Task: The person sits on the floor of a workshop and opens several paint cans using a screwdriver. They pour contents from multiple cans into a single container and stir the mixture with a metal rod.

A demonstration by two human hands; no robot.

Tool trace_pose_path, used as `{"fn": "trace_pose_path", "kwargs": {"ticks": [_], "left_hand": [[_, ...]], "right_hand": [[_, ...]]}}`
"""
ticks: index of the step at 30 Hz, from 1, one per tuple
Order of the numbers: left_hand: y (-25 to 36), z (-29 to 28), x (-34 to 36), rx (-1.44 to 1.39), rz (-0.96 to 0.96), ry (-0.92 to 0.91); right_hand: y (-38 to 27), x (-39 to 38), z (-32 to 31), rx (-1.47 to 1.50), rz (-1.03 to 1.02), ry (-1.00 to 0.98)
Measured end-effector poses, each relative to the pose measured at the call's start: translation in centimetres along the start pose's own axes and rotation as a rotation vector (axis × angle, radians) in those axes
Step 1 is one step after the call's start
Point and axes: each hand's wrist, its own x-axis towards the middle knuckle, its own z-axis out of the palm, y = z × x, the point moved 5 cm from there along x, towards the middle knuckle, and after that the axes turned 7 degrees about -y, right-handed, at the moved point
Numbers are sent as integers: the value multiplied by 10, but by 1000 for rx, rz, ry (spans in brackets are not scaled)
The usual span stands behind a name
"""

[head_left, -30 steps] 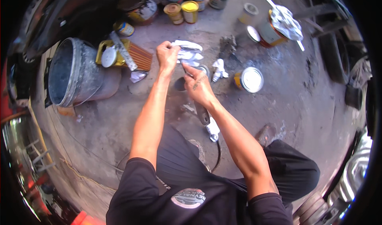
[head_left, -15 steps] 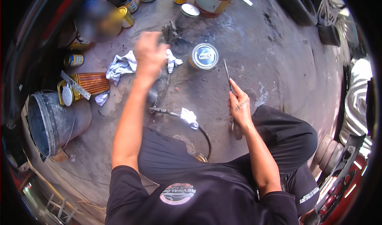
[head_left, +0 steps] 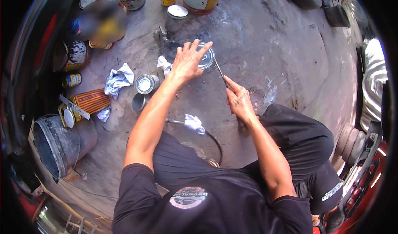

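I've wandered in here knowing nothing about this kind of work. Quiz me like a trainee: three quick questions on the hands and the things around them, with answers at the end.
1. What is the right hand doing?
A) hanging empty
B) gripping a slim metal tool
C) out of view

2. True or false: the left hand is spread over a lidded metal can.

3. Fill in the blank: the large open bucket stands on the person's ____ side.

Key: 1. B. 2. True. 3. Left.
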Motion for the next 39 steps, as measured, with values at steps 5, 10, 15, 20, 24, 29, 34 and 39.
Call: {"fn": "trace_pose_path", "kwargs": {"ticks": [5, 10, 15, 20, 24, 29, 34, 39], "left_hand": [[-12, 3, 1, -37, 23, -78], [-8, -3, 2, -28, 22, -41], [-1, -9, 0, -44, -36, 19], [-3, -5, 2, -24, -80, 1], [-4, -4, 2, -20, -64, 19], [-4, -5, 1, -14, -45, 25], [-5, -5, 2, -12, -14, 28], [-6, -1, 2, -4, -14, 29]], "right_hand": [[0, 1, 6, -1, -9, -7], [-9, -5, 6, 8, 32, -36], [-12, -10, 3, 18, 156, -69], [-16, -7, 4, -59, 53, -29], [-23, -5, 4, -95, 90, -49], [-50, 5, 3, -175, 13, -104], [-23, 8, 15, -25, -32, -105], [57, 16, 41, -10, -109, 5]]}}
